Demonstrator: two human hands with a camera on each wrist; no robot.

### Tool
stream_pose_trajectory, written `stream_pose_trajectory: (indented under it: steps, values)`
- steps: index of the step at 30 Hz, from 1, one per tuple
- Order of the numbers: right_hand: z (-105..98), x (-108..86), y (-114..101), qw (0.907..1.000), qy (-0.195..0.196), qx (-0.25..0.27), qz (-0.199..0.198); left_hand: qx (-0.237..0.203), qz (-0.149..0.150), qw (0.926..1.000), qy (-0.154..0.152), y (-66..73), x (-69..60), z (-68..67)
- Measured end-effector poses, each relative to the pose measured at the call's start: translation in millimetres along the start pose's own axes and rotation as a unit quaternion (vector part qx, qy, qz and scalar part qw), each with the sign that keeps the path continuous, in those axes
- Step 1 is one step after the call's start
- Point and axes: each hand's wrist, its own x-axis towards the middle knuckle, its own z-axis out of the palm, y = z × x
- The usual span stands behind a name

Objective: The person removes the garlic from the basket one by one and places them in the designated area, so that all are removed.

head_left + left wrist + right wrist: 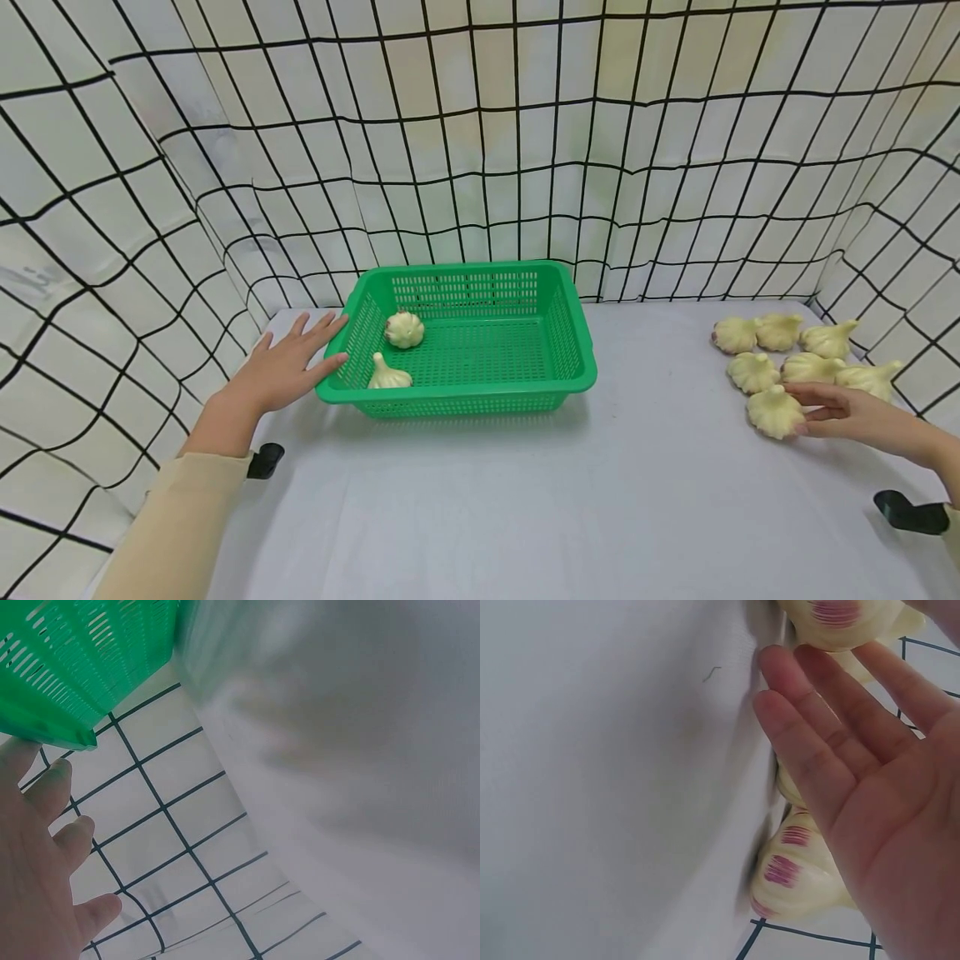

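Observation:
On the left, my left hand [288, 367] spreads its fingers at the left rim of a green plastic basket [457, 390], touching it. Two garlic bulbs lie inside: one garlic bulb [405, 330] toward the back and another garlic bulb [389, 374] at the front left. Far to the right, my right hand [851, 417] pinches the nearest garlic bulb [772, 413] between thumb and fingers, low at the tabletop. In the right wrist view this bulb [836, 619] shows purple streaks, and the other fingers [802, 735] stretch out beside it.
Several more garlic bulbs [810, 367] lie grouped behind the right hand, near the right wall. White walls with black netting [517, 167] enclose the white tabletop [525, 500] at the back and sides.

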Motion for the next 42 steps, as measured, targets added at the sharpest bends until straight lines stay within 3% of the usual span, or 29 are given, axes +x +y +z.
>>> stream_pose_trajectory:
  steps: [12, 19, 24, 30, 34, 42]
  values:
    - [-4, -3.5, 2, 0.9998, -0.013, 0.008, -0.011, 0.0, 0.002, 1.0, -0.002, 4.1, -2.4, -2.7]
    - [-10, -7.1, -3, 0.9986, 0.031, -0.038, -0.02, 0.001, 0.004, 1.0, 0.001, 4.0, -2.8, -2.7]
    - [-20, -9.3, -16, 0.9953, 0.066, -0.071, -0.01, 0.002, 0.004, 1.0, 0.001, 3.7, -2.2, -2.2]
    - [-30, -9.0, -31, 0.988, 0.123, -0.086, -0.037, 0.004, 0.005, 1.0, 0.001, 2.7, -0.8, -2.2]
    - [-37, -7.5, -44, 0.9873, 0.135, -0.075, -0.036, 0.009, 0.006, 0.9999, 0.001, 2.0, -0.1, -2.1]
    - [-48, -1.7, -82, 0.9812, 0.161, -0.06, -0.089, 0.026, 0.007, 0.9996, 0.001, 2.4, -0.7, -3.0]
